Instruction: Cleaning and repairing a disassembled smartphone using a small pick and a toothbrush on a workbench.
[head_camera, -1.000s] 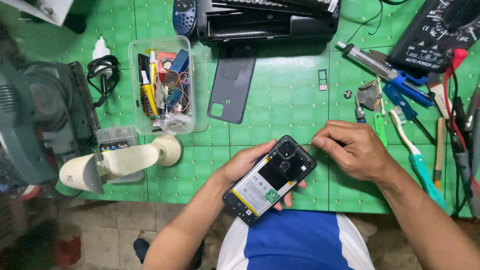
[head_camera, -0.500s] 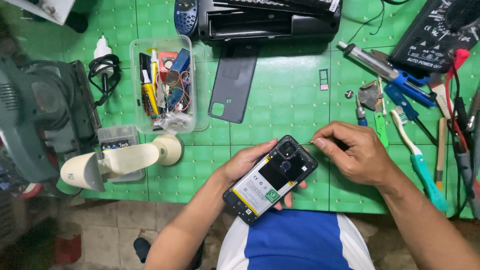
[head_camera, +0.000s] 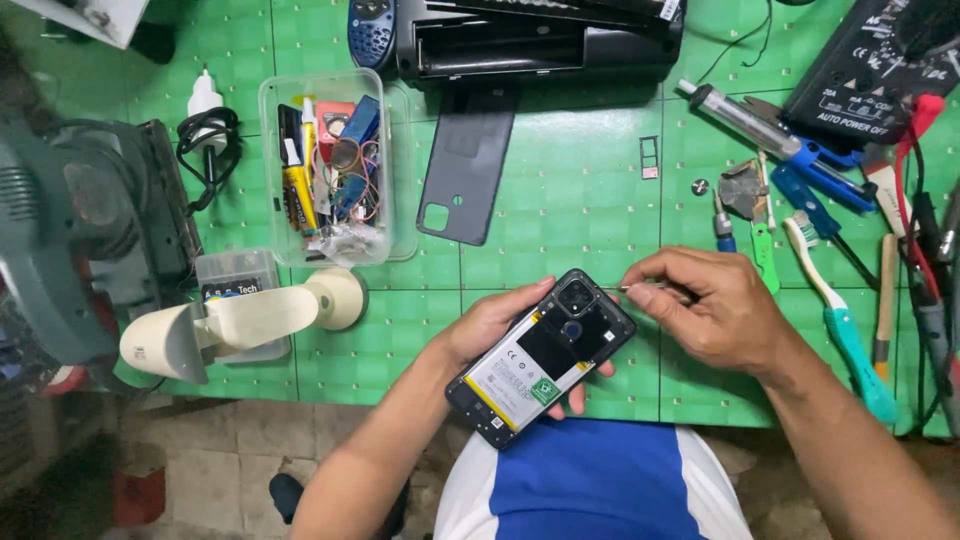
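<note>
A green cutting mat (head_camera: 560, 200) covers the bench, and a black printer-like machine (head_camera: 540, 40) sits along its far edge. At the left edge stands a grey fan (head_camera: 70, 230), with a cream hot-air nozzle (head_camera: 240, 320) lying in front of it.

An opened phone (head_camera: 540, 358), back cover off, lies in the left hand (head_camera: 500, 325) just above the person's lap, at the mat's near edge. Its long axis runs diagonally, camera end up and to the right, towards the right hand (head_camera: 715, 310). That end is the nearer one to the right hand, which sits just to the right of the phone's top corner.

The left hand cups the phone from beneath, fingers wrapped round its edges. The right hand's thumb and forefinger are pressed together on a thin metal tool (head_camera: 640, 289); its tip points left at the phone's corner, and whether it touches cannot be told.

The phone's battery carries a white label with a yellow strip along one side and a small green square near its lower end. The removed dark back cover (head_camera: 465, 165) lies flat beyond the phone, near a clear tub (head_camera: 330, 165) of pens and parts. A small clear box (head_camera: 235, 280) with a dark label sits under the nozzle. Screwdrivers and a teal toothbrush (head_camera: 840, 320) lie to the right, below a black multimeter (head_camera: 880, 60).
</note>
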